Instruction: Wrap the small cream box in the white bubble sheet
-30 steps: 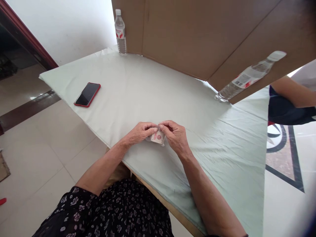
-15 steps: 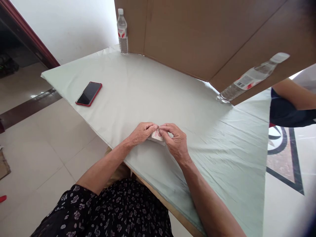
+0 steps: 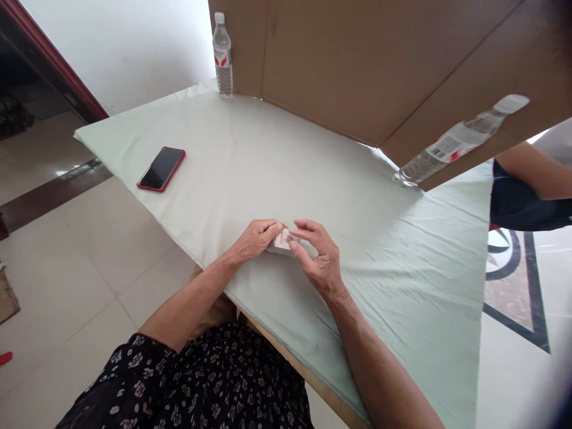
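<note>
A small folded paper (image 3: 283, 240), white with red print, lies near the front edge of the pale green tablecloth (image 3: 250, 161). My left hand (image 3: 255, 238) is curled over its left side, fingertips pinching the paper. My right hand (image 3: 315, 255) rests at its right side; thumb and forefinger press on the paper while the other fingers are lifted and apart. Most of the paper is hidden under my fingers.
A red-cased phone (image 3: 161, 168) lies at the left of the cloth. One water bottle (image 3: 222, 54) stands at the back by a cardboard wall (image 3: 357, 65); another bottle (image 3: 456, 143) stands at the right. Another person's arm (image 3: 531, 170) shows at the far right.
The paper has gone lower and flatter between my fingers. My right hand's fingers have loosened and spread a little; my left hand has hardly moved.
</note>
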### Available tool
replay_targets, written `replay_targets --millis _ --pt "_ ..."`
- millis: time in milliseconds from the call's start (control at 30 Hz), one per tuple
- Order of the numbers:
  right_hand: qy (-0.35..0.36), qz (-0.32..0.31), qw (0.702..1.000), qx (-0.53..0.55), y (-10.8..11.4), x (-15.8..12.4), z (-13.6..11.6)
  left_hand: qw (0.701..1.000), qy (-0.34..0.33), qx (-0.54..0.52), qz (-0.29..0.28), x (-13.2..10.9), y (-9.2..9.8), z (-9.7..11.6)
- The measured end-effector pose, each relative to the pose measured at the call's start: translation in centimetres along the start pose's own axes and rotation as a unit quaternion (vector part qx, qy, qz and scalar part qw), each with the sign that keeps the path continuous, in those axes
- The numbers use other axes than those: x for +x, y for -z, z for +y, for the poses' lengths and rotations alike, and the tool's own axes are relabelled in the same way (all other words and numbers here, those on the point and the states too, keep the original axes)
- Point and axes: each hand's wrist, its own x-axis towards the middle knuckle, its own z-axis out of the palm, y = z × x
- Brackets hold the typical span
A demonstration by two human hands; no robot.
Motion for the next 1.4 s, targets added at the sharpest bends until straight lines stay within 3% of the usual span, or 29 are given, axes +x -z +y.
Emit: replay_targets --millis 200,300,433,533,667,867,1067,1300,1400 --pt "-0.095 -0.076 0.989 0.079 0.4 0.3 2.0 0.998 0.028 -0.049 0.003 -0.1 0.0 -0.2" --pt "-0.105 -0.117 0.985 0.075 0.1 0.2 2.5 0.998 0.029 -0.057 0.001 0.0 0.0 -0.3" --pt "-0.093 -0.106 0.988 0.063 -0.4 -0.1 2.6 0.998 0.013 -0.052 0.013 0.0 -0.1 -0.5" --pt "-0.074 -0.094 0.992 0.045 -0.5 -0.2 2.7 0.997 0.003 -0.061 0.037 0.2 -0.1 -0.7" --pt "-0.054 -0.143 0.988 -0.004 -0.1 -0.1 3.1 0.993 0.003 -0.077 0.092 0.5 0.0 -1.1" --pt "-0.084 -0.158 0.984 0.013 0.6 0.0 3.4 0.98 0.024 -0.112 0.165 0.9 0.3 -1.4" --pt "-0.101 -0.132 0.986 0.025 0.3 -0.2 3.9 0.982 0.032 -0.057 0.176 0.9 0.3 -1.6" --pt "-0.112 -0.13 0.985 -0.002 -0.2 -0.5 3.7 0.987 -0.011 0.083 0.136 0.7 0.0 -1.9" --pt "-0.118 -0.126 0.985 0.017 -0.1 -0.4 3.9 0.986 -0.032 0.096 0.13 0.6 -0.1 -1.9"
